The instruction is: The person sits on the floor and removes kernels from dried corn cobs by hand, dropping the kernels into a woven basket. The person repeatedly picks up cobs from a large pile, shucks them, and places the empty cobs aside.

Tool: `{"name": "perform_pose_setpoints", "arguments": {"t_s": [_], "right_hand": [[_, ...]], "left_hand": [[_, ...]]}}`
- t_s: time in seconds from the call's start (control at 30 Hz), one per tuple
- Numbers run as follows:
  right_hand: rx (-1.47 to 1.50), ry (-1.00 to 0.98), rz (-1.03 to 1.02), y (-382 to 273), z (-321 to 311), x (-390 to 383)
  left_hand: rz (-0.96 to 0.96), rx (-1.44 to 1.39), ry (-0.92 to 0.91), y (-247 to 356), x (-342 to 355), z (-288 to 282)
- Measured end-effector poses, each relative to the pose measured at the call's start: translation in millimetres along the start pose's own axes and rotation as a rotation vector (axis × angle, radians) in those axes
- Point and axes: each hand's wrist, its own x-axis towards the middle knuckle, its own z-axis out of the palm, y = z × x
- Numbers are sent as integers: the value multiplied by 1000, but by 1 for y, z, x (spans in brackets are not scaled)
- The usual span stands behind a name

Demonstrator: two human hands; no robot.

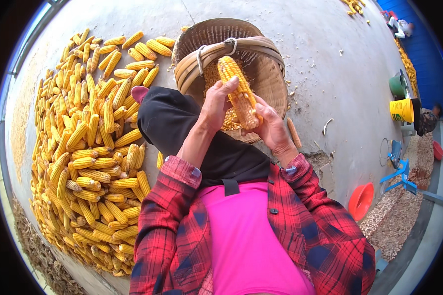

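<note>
Between my hands I hold a yellow corn cob, tilted over a woven basket. My left hand is closed around its left side, with the thumb lying along the kernels. Around the lower right end my right hand is closed, its thumb near the pale butt of the cob. Part of the cob's lower side looks bare of kernels. Loose corn kernels lie in the basket below, partly hidden by the cob and my hands. The basket has a thick bamboo rim tied with pale cord.
A large heap of corn cobs spreads at my left. A bare cob lies right of the basket. Farther right are a yellow bucket, a red basin and a blue stool. Other people are at the far right.
</note>
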Motion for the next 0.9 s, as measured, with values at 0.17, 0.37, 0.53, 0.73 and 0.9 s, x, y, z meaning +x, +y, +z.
{"name": "perform_pose_setpoints", "arguments": {"t_s": [0.17, 0.37, 0.53, 0.73, 0.9], "right_hand": [[-92, 117, -16, 4, -5, 2], [-108, 192, 13, 9, -14, 4], [-109, 158, 72, 11, -14, 6], [-19, 73, 37, 6, -5, 3], [-41, 130, 8, 17, -15, 8]], "left_hand": [[38, 103, 20, 6, -5, 9], [-1, 256, -36, 6, -8, 13], [-2, 307, -41, 4, -9, 12], [-82, 66, -26, 1, 0, 1], [15, 181, 17, 4, -5, 9]]}}
